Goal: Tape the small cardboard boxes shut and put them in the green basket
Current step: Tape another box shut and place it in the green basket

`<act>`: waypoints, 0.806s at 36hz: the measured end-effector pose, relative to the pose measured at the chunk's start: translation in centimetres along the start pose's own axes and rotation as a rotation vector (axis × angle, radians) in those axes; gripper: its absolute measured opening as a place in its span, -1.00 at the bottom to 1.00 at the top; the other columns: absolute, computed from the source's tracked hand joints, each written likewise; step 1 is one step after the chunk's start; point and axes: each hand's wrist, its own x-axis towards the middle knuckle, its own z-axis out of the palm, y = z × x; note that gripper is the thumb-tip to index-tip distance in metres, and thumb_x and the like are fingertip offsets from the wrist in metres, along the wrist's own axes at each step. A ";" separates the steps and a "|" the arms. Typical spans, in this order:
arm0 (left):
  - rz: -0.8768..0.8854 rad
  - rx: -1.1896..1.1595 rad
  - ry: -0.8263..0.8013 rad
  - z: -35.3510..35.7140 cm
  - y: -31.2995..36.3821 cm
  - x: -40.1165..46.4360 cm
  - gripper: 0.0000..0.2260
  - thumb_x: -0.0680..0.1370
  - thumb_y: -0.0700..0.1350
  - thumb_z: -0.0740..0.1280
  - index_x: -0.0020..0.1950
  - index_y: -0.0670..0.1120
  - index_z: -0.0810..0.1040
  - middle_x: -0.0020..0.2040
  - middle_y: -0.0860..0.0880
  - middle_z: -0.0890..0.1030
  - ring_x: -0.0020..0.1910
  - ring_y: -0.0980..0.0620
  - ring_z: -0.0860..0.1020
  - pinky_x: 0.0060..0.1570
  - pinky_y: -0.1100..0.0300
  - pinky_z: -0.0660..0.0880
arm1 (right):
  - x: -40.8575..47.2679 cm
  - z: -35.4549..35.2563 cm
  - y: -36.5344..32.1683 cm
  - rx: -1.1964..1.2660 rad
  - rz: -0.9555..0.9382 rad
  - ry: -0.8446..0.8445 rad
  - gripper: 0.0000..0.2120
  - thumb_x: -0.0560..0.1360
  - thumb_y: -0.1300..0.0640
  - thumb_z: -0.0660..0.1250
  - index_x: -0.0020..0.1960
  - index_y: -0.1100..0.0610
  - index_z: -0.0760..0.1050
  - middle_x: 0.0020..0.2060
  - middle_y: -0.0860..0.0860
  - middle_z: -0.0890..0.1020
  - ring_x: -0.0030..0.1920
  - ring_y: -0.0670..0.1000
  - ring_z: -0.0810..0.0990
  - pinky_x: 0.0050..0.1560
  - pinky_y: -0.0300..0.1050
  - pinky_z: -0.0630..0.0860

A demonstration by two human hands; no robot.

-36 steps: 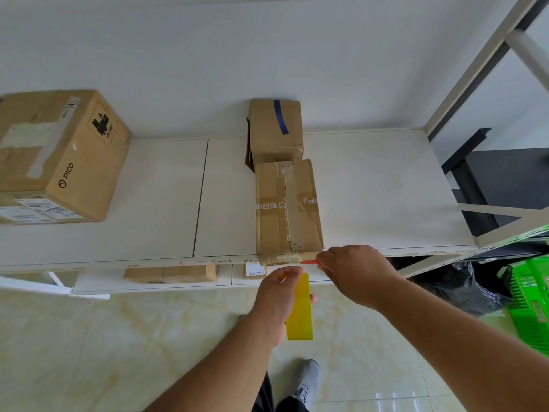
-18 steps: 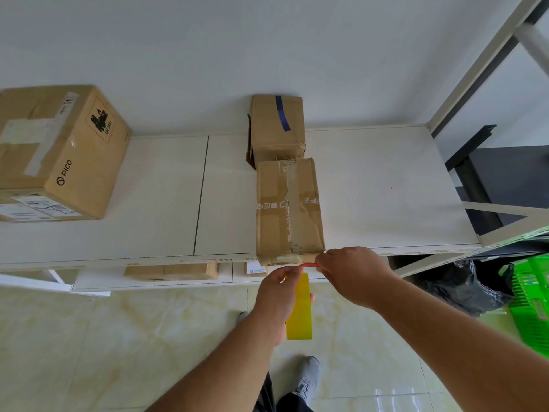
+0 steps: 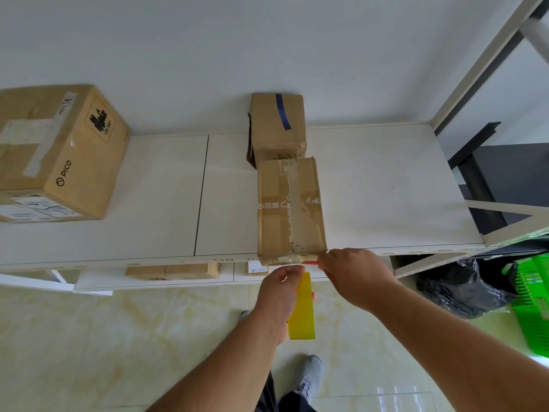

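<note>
Head view: the left hand [image 3: 279,295] is gripping a yellow tape roll [image 3: 302,310] just below the shelf edge [image 3: 148,260]. The right hand [image 3: 353,275] is pinching a red-tipped tool [image 3: 310,263] against the near end of the small cardboard box [image 3: 289,209], which is lying on the shelf. The green basket [image 3: 531,301] is standing on the floor at right.

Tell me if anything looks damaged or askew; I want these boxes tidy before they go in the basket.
The box being taped has torn, peeling old tape across its top and hangs slightly over the shelf edge. The box behind it looks crumpled, its left side gaping open. The green basket looks sound.
</note>
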 end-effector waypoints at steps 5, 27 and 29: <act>0.012 0.022 0.028 0.4 0.3 0.2 -0.92 0.60 0.02 0.40 0.04 0.05 0.63 0.02 -0.10 0.71 -0.21 -0.08 0.73 -0.26 0.13 0.66 | 0.2 1.4 0.2 -0.037 0.031 0.081 -0.91 0.45 0.14 0.50 -0.10 0.00 0.62 -0.35 -0.09 0.61 -0.39 0.04 0.61 -0.46 -0.14 0.45; 0.136 0.303 0.102 0.7 0.3 1.1 -0.81 0.60 0.14 0.33 0.00 0.07 0.65 -0.01 0.16 0.59 0.03 0.07 0.54 0.14 0.15 0.44 | 1.5 -3.4 -0.2 -0.361 -0.073 -0.171 -0.75 0.62 0.23 0.19 0.25 0.07 0.49 0.01 0.00 0.66 -0.01 0.10 0.66 -0.19 -0.06 0.40; 0.118 0.304 0.104 0.6 0.4 0.9 -0.80 0.58 0.16 0.36 -0.04 0.07 0.66 0.02 0.11 0.63 0.06 0.01 0.60 0.21 0.03 0.53 | 1.6 -3.4 -0.5 -0.384 -0.074 -0.173 -0.76 0.62 0.23 0.19 0.23 0.07 0.50 0.01 0.01 0.66 -0.02 0.10 0.66 -0.18 -0.06 0.43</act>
